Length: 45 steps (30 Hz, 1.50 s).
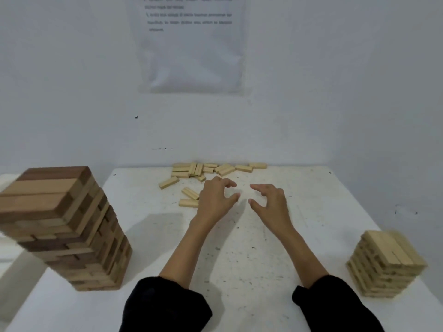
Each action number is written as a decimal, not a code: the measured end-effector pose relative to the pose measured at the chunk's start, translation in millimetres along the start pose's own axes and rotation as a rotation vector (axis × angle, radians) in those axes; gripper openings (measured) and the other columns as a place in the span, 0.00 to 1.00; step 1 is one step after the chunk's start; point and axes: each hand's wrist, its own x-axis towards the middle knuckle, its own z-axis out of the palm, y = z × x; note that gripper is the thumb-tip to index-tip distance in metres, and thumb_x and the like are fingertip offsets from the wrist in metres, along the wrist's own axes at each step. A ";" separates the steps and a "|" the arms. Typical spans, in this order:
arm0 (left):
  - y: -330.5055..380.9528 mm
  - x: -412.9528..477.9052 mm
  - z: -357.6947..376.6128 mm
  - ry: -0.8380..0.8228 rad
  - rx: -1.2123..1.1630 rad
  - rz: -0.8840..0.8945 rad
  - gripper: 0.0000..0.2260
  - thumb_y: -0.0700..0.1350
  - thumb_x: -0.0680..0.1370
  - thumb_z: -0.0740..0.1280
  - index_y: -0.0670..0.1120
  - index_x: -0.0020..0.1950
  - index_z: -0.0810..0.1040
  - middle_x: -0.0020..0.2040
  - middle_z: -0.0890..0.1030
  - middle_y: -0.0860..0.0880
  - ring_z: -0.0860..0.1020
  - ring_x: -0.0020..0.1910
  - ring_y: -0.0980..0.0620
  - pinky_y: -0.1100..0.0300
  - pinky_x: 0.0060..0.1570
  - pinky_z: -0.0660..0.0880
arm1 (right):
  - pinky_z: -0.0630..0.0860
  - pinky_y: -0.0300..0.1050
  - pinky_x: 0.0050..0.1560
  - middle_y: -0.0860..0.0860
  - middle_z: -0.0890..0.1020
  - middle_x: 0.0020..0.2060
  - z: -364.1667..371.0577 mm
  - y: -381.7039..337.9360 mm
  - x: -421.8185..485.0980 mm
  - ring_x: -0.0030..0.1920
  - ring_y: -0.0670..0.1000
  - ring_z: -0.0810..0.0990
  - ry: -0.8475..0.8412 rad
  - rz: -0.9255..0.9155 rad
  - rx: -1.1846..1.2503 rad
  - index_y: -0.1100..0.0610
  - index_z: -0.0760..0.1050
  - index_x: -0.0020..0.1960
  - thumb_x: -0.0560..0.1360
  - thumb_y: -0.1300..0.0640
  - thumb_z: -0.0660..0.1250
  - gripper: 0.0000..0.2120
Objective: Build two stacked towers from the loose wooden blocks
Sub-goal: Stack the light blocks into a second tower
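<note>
Though empty, left hand (215, 200), right hand (270, 202); two towers (62, 226); three stray blocks (190, 193)

The white, speckled table (239, 259) carries a tall tower (72, 236) of mixed brown blocks at its near left and a shorter pale tower (386, 264) at its near right. Loose pale blocks (211, 168) lie heaped along the far edge, with three single blocks (190, 193) lying apart just in front.

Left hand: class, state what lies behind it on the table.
A pile of loose pale blocks lies beyond the left hand, at the table's far edge. Anything directly under the hand is hidden.
</note>
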 end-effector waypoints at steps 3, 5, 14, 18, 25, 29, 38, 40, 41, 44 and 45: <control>-15.2 13.3 14.1 0.073 0.054 -0.018 0.15 0.47 0.76 0.67 0.47 0.63 0.76 0.62 0.73 0.47 0.65 0.64 0.47 0.53 0.57 0.65 | 0.59 0.35 0.54 0.52 0.76 0.61 19.0 11.4 10.5 0.62 0.55 0.69 0.007 -0.005 -0.099 0.54 0.74 0.64 0.73 0.59 0.69 0.20; -22.6 24.5 21.9 0.128 0.094 -0.009 0.16 0.46 0.76 0.66 0.47 0.64 0.75 0.64 0.72 0.48 0.63 0.65 0.47 0.53 0.57 0.62 | 0.62 0.40 0.56 0.51 0.74 0.62 27.3 13.9 20.2 0.62 0.54 0.67 0.028 -0.004 -0.154 0.53 0.72 0.66 0.74 0.57 0.69 0.21; -50.1 80.8 52.9 0.343 0.285 0.121 0.18 0.40 0.68 0.71 0.46 0.58 0.78 0.58 0.77 0.46 0.72 0.56 0.42 0.47 0.51 0.67 | 0.65 0.50 0.56 0.54 0.70 0.61 48.3 23.6 84.6 0.61 0.55 0.64 0.099 -0.023 -0.340 0.50 0.69 0.69 0.75 0.50 0.66 0.22; -57.8 89.5 55.7 0.418 0.269 0.138 0.14 0.41 0.68 0.69 0.46 0.53 0.79 0.54 0.78 0.45 0.65 0.53 0.48 0.49 0.51 0.65 | 0.64 0.48 0.54 0.54 0.69 0.57 50.4 26.5 94.1 0.58 0.54 0.64 0.134 0.013 -0.366 0.49 0.72 0.66 0.73 0.46 0.67 0.22; -59.5 89.5 56.7 0.359 0.304 0.109 0.15 0.45 0.70 0.63 0.47 0.55 0.80 0.54 0.78 0.46 0.72 0.53 0.42 0.52 0.53 0.56 | 0.55 0.41 0.46 0.49 0.73 0.51 43.4 21.5 89.4 0.56 0.51 0.67 0.204 0.050 -0.261 0.50 0.79 0.50 0.70 0.49 0.72 0.11; -57.1 87.1 55.6 0.360 0.319 0.155 0.13 0.44 0.71 0.64 0.51 0.53 0.81 0.50 0.80 0.49 0.74 0.51 0.43 0.50 0.55 0.56 | 0.57 0.43 0.44 0.46 0.76 0.42 33.3 17.7 59.7 0.48 0.51 0.71 0.284 0.018 -0.255 0.50 0.79 0.47 0.68 0.48 0.74 0.10; -56.8 85.5 55.3 0.320 0.261 0.184 0.06 0.43 0.73 0.72 0.53 0.47 0.83 0.45 0.81 0.47 0.78 0.48 0.43 0.39 0.62 0.55 | 0.63 0.43 0.39 0.39 0.72 0.33 2.9 25.2 -40.3 0.36 0.45 0.70 0.324 0.015 -0.311 0.46 0.76 0.41 0.60 0.51 0.80 0.15; -54.2 80.5 53.7 0.309 0.262 0.193 0.07 0.44 0.73 0.73 0.53 0.49 0.83 0.45 0.81 0.48 0.79 0.48 0.44 0.38 0.62 0.55 | 0.63 0.42 0.38 0.39 0.71 0.32 -2.2 27.3 -55.7 0.36 0.43 0.68 0.329 0.007 -0.347 0.46 0.76 0.40 0.59 0.50 0.80 0.16; -52.2 76.2 52.1 0.311 0.251 0.201 0.07 0.45 0.73 0.73 0.54 0.50 0.83 0.45 0.81 0.49 0.79 0.48 0.45 0.38 0.63 0.55 | 0.63 0.42 0.38 0.39 0.71 0.32 -4.2 28.1 -62.4 0.36 0.43 0.68 0.331 0.003 -0.348 0.46 0.76 0.40 0.59 0.50 0.81 0.16; -43.3 52.0 43.5 0.292 0.182 0.230 0.09 0.51 0.76 0.66 0.55 0.54 0.82 0.49 0.80 0.51 0.77 0.54 0.48 0.41 0.66 0.50 | 0.62 0.40 0.37 0.40 0.74 0.32 -9.8 27.6 -77.3 0.36 0.43 0.70 0.324 -0.005 -0.315 0.45 0.76 0.40 0.59 0.52 0.81 0.15; -39.6 40.1 40.4 0.265 0.153 0.254 0.13 0.53 0.77 0.61 0.54 0.55 0.81 0.51 0.79 0.51 0.76 0.56 0.49 0.42 0.66 0.48 | 0.62 0.41 0.37 0.40 0.74 0.33 -10.9 27.5 -80.7 0.37 0.44 0.71 0.320 -0.010 -0.300 0.45 0.77 0.40 0.59 0.52 0.81 0.15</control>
